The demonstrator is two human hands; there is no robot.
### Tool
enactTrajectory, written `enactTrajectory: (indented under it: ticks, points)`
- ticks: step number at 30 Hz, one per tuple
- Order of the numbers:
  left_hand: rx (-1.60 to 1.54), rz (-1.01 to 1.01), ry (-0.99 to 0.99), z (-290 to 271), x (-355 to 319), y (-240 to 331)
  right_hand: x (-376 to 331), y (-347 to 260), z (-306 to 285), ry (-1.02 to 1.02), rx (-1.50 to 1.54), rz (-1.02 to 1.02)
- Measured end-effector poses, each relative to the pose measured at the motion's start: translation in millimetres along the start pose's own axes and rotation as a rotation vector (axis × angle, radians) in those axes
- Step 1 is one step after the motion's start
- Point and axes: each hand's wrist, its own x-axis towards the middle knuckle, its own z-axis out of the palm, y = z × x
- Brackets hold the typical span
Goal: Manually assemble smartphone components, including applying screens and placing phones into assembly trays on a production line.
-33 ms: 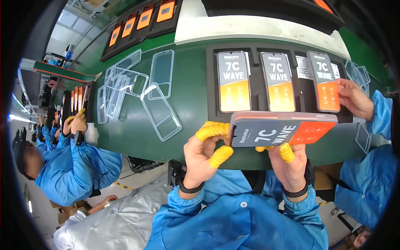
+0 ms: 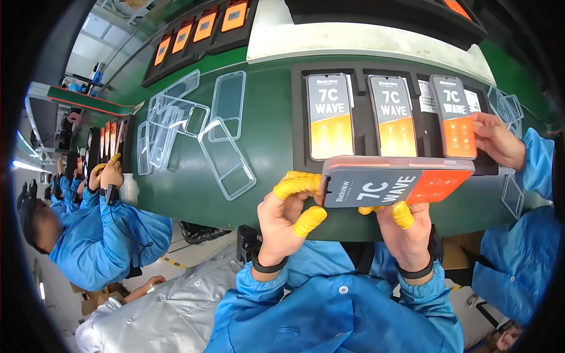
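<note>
A smartphone (image 2: 365,185) with a grey and orange front film is held sideways between my hands, with a clear case edge along its upper side. My left hand (image 2: 282,217) closes on its left end, thumb and forefinger in yellow finger cots. From below, my right hand (image 2: 406,229) grips its lower edge, a yellow-cotted thumb on the front. Just beyond is a black tray (image 2: 362,88) with two upright phones, a left one (image 2: 331,117) and a middle one (image 2: 392,117). At its right, a co-worker's hand (image 2: 500,141) holds another phone (image 2: 454,117), slightly tilted.
Several clear phone cases (image 2: 226,159) lie loosely on the green table (image 2: 271,117) to the left, and more cases (image 2: 506,112) at the right. Trays of orange-faced phones (image 2: 203,26) stand at the back left. Another co-worker (image 2: 112,235) sits at the left.
The phone in my hands has shifted very slightly left, my hands with it. The co-worker's phone at the tray's right has also moved a little left.
</note>
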Motion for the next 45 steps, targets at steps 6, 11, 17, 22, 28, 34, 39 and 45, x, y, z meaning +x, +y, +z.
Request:
enactTrajectory:
  ticks: [6, 11, 17, 22, 28, 34, 39, 45]
  points:
    - [-0.098, -0.073, 0.155, -0.4, 2.0, -16.6, 13.1, 14.8, -6.2, -0.008, -0.038, 0.018]
    - [0.076, -0.046, 0.247, -20.1, -0.5, -22.3, 26.9, 9.0, -13.0, -0.046, -0.188, -0.168]
    - [-0.019, -0.056, 0.227, -31.3, 15.7, -23.2, 36.7, -25.3, -37.1, -0.184, -0.524, -0.055]
    - [-0.020, -0.112, 0.241, -37.4, 15.9, -28.5, 51.6, -42.8, -35.9, -0.253, -0.876, -0.007]
    - [-0.065, -0.145, 0.277, -34.8, 21.5, -31.1, 45.3, -21.3, -53.5, -0.215, -0.949, -0.131]
    - [-0.050, -0.139, 0.379, -28.5, 26.5, -32.0, 45.1, -7.1, -49.4, -0.080, -1.039, -0.218]
    - [-0.008, -0.113, 0.389, -33.1, 24.1, -38.2, 46.2, -9.1, -38.4, -0.058, -0.847, -0.180]
    - [-0.138, -0.192, 0.202, -40.2, 26.0, -22.9, 50.9, -20.8, -39.5, -0.114, -0.477, 0.067]
